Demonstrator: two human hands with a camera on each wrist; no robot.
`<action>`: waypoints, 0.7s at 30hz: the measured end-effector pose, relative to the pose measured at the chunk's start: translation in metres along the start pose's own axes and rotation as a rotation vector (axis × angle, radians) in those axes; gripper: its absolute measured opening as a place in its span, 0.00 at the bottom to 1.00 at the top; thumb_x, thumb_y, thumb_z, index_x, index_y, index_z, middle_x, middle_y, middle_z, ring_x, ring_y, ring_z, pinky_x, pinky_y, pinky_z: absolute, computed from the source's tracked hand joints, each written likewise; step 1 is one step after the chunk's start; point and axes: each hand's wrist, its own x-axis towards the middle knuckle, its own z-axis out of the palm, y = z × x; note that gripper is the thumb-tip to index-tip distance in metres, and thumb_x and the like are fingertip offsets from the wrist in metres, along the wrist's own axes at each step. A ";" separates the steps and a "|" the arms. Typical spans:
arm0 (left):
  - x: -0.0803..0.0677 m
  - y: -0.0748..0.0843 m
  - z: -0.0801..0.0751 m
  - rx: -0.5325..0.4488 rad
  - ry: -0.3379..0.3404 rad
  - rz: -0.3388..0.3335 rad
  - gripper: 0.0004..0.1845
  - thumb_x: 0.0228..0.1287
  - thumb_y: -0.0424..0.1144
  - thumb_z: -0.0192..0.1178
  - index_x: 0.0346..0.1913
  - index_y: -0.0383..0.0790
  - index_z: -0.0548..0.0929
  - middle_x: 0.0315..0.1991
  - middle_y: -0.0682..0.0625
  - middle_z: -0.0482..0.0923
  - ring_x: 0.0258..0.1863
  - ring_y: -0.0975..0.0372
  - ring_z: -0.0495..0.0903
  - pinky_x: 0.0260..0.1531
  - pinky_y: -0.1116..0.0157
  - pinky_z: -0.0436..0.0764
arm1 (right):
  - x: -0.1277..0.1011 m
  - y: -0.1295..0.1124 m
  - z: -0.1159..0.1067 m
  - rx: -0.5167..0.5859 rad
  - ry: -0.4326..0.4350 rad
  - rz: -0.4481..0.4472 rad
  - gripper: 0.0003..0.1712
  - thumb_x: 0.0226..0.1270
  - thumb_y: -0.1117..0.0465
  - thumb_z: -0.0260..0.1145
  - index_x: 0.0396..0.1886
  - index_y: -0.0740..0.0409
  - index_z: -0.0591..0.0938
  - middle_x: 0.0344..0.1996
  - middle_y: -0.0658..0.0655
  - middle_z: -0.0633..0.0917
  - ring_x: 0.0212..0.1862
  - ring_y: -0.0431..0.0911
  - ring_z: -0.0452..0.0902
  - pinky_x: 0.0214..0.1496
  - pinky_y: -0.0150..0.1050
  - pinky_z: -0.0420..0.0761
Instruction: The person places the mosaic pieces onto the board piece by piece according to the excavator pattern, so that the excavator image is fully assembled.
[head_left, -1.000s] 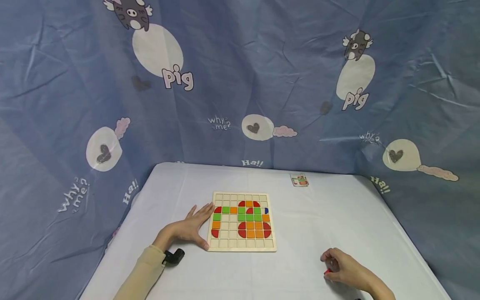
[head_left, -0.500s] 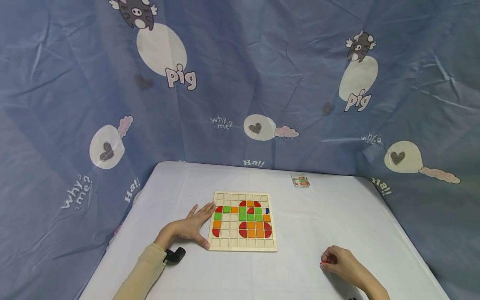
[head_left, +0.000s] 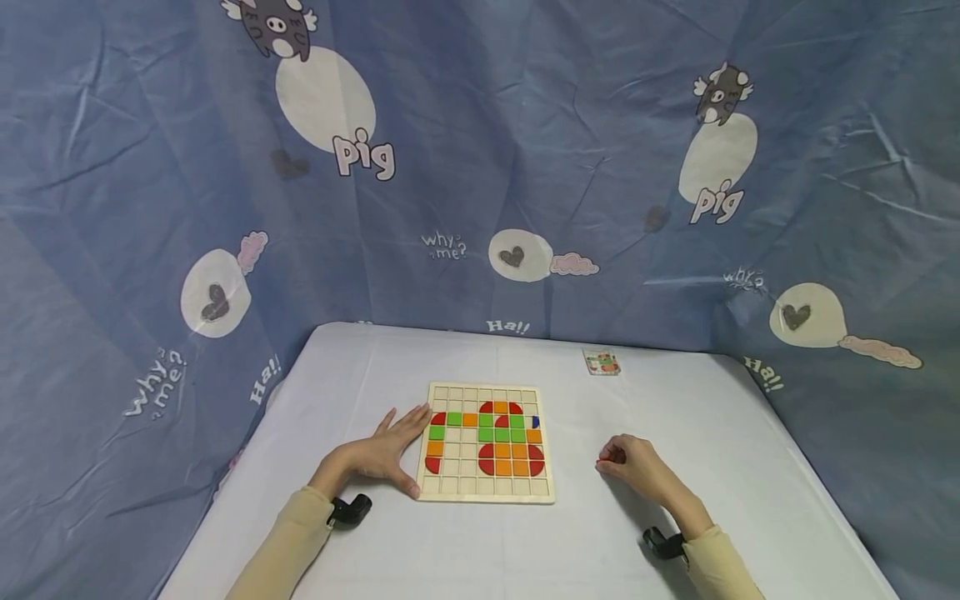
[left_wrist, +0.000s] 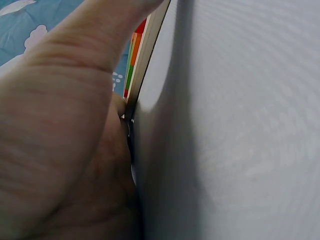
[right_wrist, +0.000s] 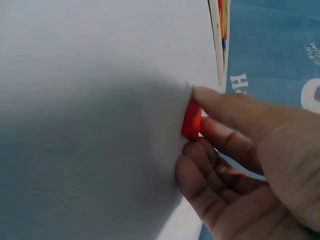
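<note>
A wooden grid board lies on the white table, its cells partly filled with red, orange and green pieces and one blue piece. My left hand rests against the board's left edge, thumb at the near corner and fingers spread along the side. To the right of the board, my right hand pinches a small red block between thumb and fingers, low over the table. In the left wrist view, the thumb covers much of the board's edge.
A small picture card with a coloured pattern lies near the table's far edge. Blue cloth printed with pigs and words hangs behind and at both sides of the white table.
My right hand has picked up the red block from the table and moved left and away from me, closer to the board. The left hand holds its place at the board.
</note>
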 end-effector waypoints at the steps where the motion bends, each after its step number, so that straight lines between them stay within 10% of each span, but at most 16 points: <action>1: 0.000 0.001 0.000 0.000 0.001 0.000 0.73 0.34 0.66 0.75 0.77 0.39 0.42 0.79 0.46 0.33 0.78 0.51 0.32 0.72 0.43 0.26 | 0.003 0.000 -0.002 0.008 -0.012 -0.015 0.11 0.55 0.58 0.74 0.32 0.56 0.82 0.27 0.47 0.81 0.30 0.36 0.74 0.30 0.29 0.76; 21: -0.002 0.003 -0.002 0.021 -0.005 -0.011 0.72 0.34 0.67 0.74 0.77 0.39 0.43 0.79 0.46 0.34 0.78 0.52 0.32 0.73 0.43 0.27 | 0.020 0.012 -0.011 0.040 -0.083 -0.200 0.11 0.58 0.72 0.68 0.37 0.54 0.84 0.37 0.49 0.83 0.38 0.38 0.76 0.39 0.31 0.78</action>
